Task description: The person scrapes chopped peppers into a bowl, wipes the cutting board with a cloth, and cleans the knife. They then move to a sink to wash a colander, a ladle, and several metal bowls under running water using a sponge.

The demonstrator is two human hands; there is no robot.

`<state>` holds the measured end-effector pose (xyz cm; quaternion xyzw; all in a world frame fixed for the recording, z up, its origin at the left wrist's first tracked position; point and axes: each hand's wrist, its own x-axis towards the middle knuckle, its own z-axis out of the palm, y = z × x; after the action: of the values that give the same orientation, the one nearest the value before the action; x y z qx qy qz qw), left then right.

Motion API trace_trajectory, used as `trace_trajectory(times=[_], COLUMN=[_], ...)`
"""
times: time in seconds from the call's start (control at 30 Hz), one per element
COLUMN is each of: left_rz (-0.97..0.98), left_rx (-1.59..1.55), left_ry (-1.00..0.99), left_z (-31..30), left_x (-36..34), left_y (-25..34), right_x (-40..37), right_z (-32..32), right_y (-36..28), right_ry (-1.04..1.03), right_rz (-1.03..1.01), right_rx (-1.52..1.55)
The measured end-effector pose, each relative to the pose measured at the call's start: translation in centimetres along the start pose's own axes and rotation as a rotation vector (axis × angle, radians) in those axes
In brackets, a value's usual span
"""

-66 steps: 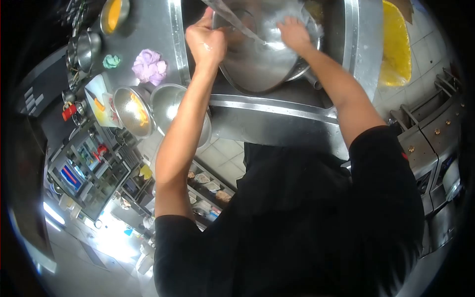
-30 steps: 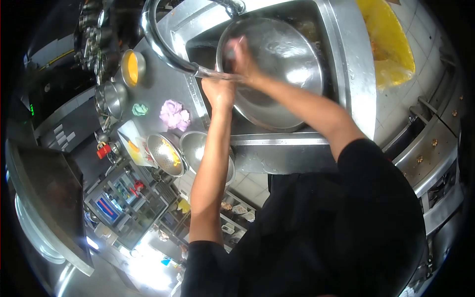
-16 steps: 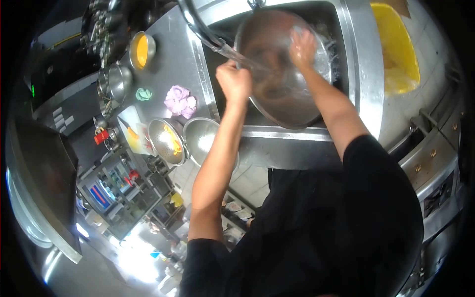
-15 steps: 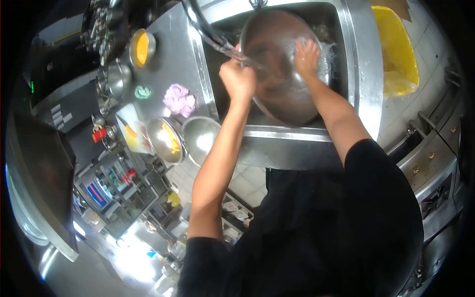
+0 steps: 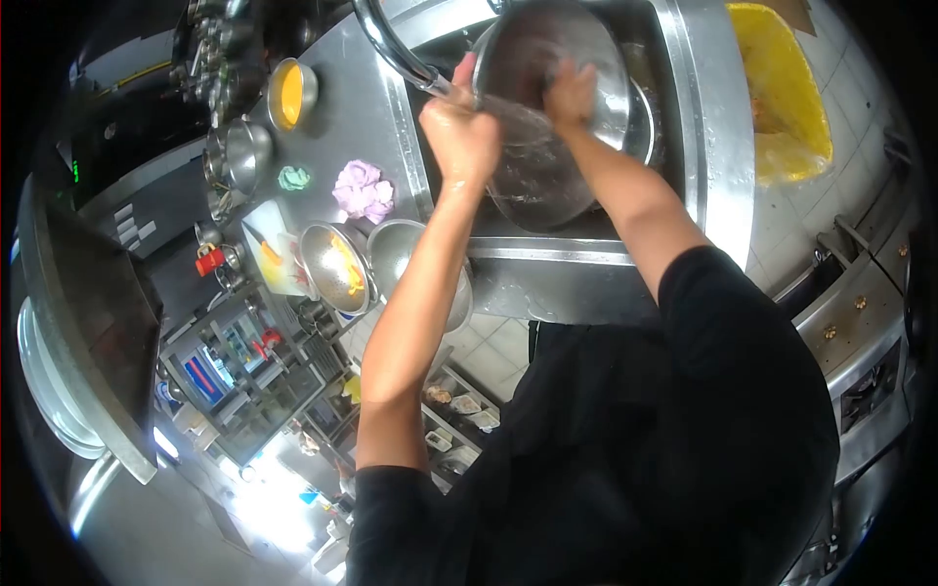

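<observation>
A large round metal bowl [image 5: 542,200] is tilted inside the sink [image 5: 674,127]. At its left rim, my left hand [image 5: 459,137] is closed around the edge, its thumb pointing up. My right hand [image 5: 572,95] lies against the inside of the bowl, fingers apart and somewhat blurred by motion. Water runs from the curved faucet [image 5: 396,49] past my left hand into the bowl. Another rounded metal rim shows under the bowl's right side, partly hidden.
Left of the sink are a purple cloth [image 5: 362,190], a green cloth [image 5: 293,178], a bowl of orange liquid [image 5: 292,95], a metal bowl with yellow strips [image 5: 332,269] and a cutting board [image 5: 274,244]. A yellow-lined bin [image 5: 782,98] stands right.
The bowl has turned and tilted more steeply, uncovering the rim beneath it. My right hand has moved left and up across its inside; my left hand stays on the rim.
</observation>
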<state>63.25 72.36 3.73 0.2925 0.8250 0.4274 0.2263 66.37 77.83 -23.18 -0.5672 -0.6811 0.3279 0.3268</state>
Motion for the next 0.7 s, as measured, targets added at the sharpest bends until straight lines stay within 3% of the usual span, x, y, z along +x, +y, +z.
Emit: trace_trajectory(times=[0.03,0.07,0.1,0.13,0.17,0.2,0.27,0.4,0.47,0.53,0.6,0.67,0.7], left_rz=[0.238,0.480,0.494,0.668,0.703,0.733,0.773,0.874,0.799,0.734,0.711,0.707,0.602], left_rx=[0.137,0.261,0.237,0.368,0.368,0.375,0.425,0.505,0.561,0.504,0.517,0.564,0.557], left_ry=[-0.010,-0.011,-0.126,-0.247,-0.266,-0.286,-0.310,-0.390,-0.432,-0.381,-0.371,-0.335,-0.347], left_z=[0.5,1.2,1.7,1.1,0.5,-0.2,-2.1,-5.1,-5.4,-4.1,-2.3,-1.3,-0.7], left_x=[0.0,0.3,0.4,0.4,0.0,-0.4,-1.6,-3.7,-3.3,-2.1,0.3,2.1,4.0], left_y=[-0.8,-1.5,-1.2,-1.7,-2.0,-2.1,-2.1,-2.4,-2.4,-2.3,-2.7,-3.4,-3.8], right_x=[-3.4,-6.8,-10.0,-10.1,-8.3,-8.0,-3.7,6.0,12.1,18.5,24.8,24.2,23.4], right_z=[-2.2,-0.6,1.3,-6.4,-12.8,-15.0,-22.4,-33.3,-32.5,-30.0,-27.1,-24.6,-23.8], right_y=[1.6,3.2,6.0,0.6,-3.2,-2.9,-5.2,-10.7,-12.0,-14.0,-14.6,-17.4,-17.2], right_ry=[0.055,-0.077,-0.711,-1.098,-1.172,-1.069,-1.091,-0.707,-0.277,-0.156,-0.193,-0.027,-0.054], right_rz=[-0.332,-0.041,-0.012,-0.250,-0.168,-0.147,-0.119,-0.392,-0.639,-0.732,-0.914,-0.792,-0.794], right_rx=[-0.092,-0.009,-0.298,-0.303,-0.151,-0.088,0.049,0.057,-0.106,-0.235,-0.306,-0.313,-0.308])
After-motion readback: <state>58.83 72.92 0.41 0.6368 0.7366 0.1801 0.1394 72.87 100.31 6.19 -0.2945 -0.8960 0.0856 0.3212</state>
